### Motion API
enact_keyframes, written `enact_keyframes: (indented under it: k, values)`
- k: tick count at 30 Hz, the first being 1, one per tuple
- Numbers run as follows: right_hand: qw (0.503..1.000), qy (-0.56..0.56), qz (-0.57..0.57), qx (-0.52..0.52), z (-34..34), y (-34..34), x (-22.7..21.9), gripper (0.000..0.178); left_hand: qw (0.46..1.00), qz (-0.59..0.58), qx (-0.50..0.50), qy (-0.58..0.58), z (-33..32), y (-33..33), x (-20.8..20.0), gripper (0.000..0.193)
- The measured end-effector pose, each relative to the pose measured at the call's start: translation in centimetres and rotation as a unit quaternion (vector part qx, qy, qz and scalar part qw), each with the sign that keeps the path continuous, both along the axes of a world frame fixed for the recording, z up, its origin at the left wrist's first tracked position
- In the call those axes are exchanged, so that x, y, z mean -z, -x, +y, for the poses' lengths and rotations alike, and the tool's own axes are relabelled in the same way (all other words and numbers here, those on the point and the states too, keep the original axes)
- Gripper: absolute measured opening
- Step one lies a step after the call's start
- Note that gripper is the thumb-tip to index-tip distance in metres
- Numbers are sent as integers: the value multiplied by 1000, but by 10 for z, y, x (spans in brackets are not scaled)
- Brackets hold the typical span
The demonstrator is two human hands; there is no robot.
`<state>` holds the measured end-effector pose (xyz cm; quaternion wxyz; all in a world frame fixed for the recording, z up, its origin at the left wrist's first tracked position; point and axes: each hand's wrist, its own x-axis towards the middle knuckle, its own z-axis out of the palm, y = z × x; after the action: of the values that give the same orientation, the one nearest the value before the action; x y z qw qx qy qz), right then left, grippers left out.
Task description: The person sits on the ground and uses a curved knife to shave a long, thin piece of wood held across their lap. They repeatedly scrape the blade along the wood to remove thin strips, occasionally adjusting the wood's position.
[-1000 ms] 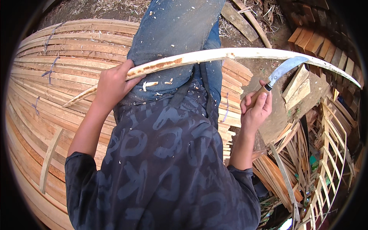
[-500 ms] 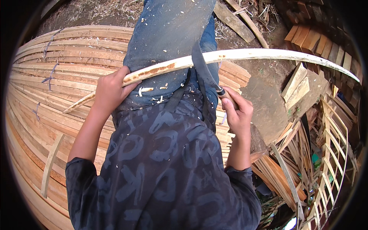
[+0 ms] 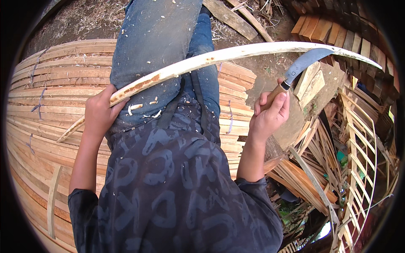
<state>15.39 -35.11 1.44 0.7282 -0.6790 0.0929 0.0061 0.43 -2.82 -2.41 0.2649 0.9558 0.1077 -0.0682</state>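
A long pale wooden strip [image 3: 192, 64] lies across my thighs, with brown patches left on its surface, and reaches far out to the right. My left hand [image 3: 100, 109] is closed around it near its left end, against my leg. In my right hand [image 3: 272, 110] is the wooden handle of a curved knife [image 3: 304, 64], gripped with the fingers wrapped round it. The broad grey blade points up and right, its tip at the strip's lower edge towards the far end. Several light wood shavings [image 3: 135, 108] rest on my jeans and lap.
Bundles of sawn wooden slats [image 3: 50, 101], tied with thin strips, spread under and left of me. Stacked lumber [image 3: 325, 30] stands at the upper right. Below it are loose boards [image 3: 310, 84], a slatted wooden frame [image 3: 363, 168] and a heap of wood pieces [image 3: 303, 181].
My right hand has swung the knife right and outward along the strip, from above my lap towards the far end. My left hand keeps its hold. The whole view has shifted slightly.
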Motion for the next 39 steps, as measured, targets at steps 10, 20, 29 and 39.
enact_keyframes:
  k: [10,20,29,39]
  values:
    - [991,47,-7,-125,-30,-22,-2,31,1000,10,-1,0,0,-1,-5,28]
    - [999,47,-16,-22,-37,-31,8,38,1000,16,-5,14,1,2,1,29]
    - [991,70,-20,-111,-63,-43,12,38,1000,24,-1,7,2,0,0,29]
    - [994,37,36,-97,-45,-34,8,38,1000,5,-1,-1,2,1,1,26]
